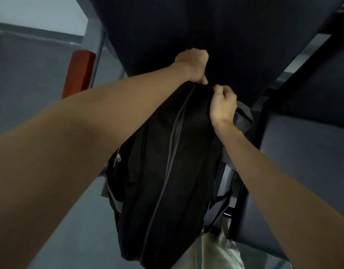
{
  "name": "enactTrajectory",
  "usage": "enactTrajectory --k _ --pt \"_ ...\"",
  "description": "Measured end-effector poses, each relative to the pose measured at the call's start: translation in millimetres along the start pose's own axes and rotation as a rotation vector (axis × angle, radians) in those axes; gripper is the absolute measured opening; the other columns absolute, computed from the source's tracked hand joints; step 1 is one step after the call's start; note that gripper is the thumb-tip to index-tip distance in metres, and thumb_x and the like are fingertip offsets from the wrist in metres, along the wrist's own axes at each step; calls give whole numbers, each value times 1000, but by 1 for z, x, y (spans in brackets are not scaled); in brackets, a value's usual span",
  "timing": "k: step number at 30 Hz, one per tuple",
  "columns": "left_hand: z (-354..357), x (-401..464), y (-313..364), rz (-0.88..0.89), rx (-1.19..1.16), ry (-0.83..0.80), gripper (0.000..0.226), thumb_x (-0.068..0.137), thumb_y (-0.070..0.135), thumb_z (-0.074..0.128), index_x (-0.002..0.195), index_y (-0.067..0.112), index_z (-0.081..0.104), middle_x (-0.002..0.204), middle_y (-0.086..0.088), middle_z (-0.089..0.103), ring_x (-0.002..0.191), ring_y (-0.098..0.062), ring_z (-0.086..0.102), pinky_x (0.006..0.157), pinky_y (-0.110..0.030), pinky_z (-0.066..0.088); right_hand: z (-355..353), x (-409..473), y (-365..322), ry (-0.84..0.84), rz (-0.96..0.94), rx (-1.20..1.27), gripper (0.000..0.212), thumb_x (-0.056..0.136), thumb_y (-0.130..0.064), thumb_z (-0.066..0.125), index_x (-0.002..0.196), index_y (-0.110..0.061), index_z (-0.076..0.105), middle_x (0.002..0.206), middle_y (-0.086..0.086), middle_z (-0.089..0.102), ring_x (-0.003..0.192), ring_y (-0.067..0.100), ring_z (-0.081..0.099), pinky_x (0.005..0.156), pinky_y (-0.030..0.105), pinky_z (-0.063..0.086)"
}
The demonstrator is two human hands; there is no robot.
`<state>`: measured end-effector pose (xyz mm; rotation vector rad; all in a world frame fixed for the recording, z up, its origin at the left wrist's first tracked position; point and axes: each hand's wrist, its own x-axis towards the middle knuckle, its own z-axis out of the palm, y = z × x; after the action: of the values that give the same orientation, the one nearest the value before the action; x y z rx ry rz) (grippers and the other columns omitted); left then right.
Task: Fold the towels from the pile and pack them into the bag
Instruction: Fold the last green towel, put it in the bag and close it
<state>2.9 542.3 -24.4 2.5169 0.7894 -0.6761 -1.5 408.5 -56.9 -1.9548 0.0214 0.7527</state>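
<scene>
A black bag (167, 162) with a grey zip line (173, 150) running along its top stands below me, its far end against a dark surface (206, 35). My left hand (193, 67) grips the bag's far end with curled fingers, thumb and finger pinched at the end of the zip. My right hand (222, 105) pinches the fabric or zip pull just to the right of it. The zip looks closed along its visible length. No towel shows.
A dark table or seat panel fills the top of the view. A red-brown post (80, 72) stands at the left on the grey floor (31, 78). Dark furniture (303, 133) lies to the right. Light trousers (221, 251) show below the bag.
</scene>
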Motion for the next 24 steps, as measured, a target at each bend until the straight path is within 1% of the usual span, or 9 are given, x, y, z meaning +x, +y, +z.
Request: enactTrajectory --k 3,6,8,10,13,16,18,20,24 --pt "0 5 3 22 62 -51 17 84 18 72 76 17 56 101 -5 69 96 -21 64 90 -38 53 -1 2 2 -20 -10 18 21 98 -21 39 93 -12 57 73 -9 51 65 0 45 51 3 35" --pt "-2 3 5 63 22 -66 4 90 11 62 90 14 58 101 -5 66 94 -20 63 87 -37 53 -3 3 0 -46 40 63 22 96 -21 42 92 -10 60 75 -4 56 71 6 52 61 7 40" --pt "-4 -2 1 110 -35 22 8 92 6 54 90 13 52 100 -8 63 92 -22 62 81 -37 53 -7 11 -3 -53 143 135 23 91 -22 47 86 -7 63 82 6 63 85 23 61 80 31 49" --pt "-4 -8 -9 152 -99 137 11 92 1 50 89 11 48 98 -9 61 86 -17 59 74 -33 51 -12 26 -10 -107 252 183 18 87 -19 53 78 -9 63 83 11 65 88 29 63 83 38 51" --pt "3 -20 -24 177 -167 262 10 94 2 50 91 11 47 87 1 54 69 2 46 59 -14 36 -17 51 -24 -224 262 92 11 87 -12 59 84 -5 66 72 8 63 71 21 61 65 29 51" --pt "12 -28 -30 229 -205 356 10 93 4 53 88 11 48 82 3 53 66 6 44 59 -13 32 -12 66 -34 -337 178 -93 10 85 -6 64 93 -3 71 81 9 68 76 19 66 71 26 56" --pt "16 -30 -30 259 -209 398 10 92 4 54 86 10 49 83 -2 57 67 -1 48 61 -21 41 -7 70 -39 -414 154 -178 16 84 -4 67 99 -1 70 94 12 70 82 18 67 75 24 56" --pt "15 -32 -30 266 -207 421 9 91 5 55 85 9 50 83 -4 59 72 -12 54 66 -33 48 -3 73 -42 -454 127 -247 24 83 -7 70 105 0 68 94 10 69 78 13 63 77 22 54" --pt "15 -40 -27 298 -204 477 8 89 6 57 83 8 53 81 -3 59 76 -17 55 70 -39 48 4 75 -44 -418 -50 -433 13 84 -9 69 97 -6 73 95 5 69 87 11 61 87 24 51"
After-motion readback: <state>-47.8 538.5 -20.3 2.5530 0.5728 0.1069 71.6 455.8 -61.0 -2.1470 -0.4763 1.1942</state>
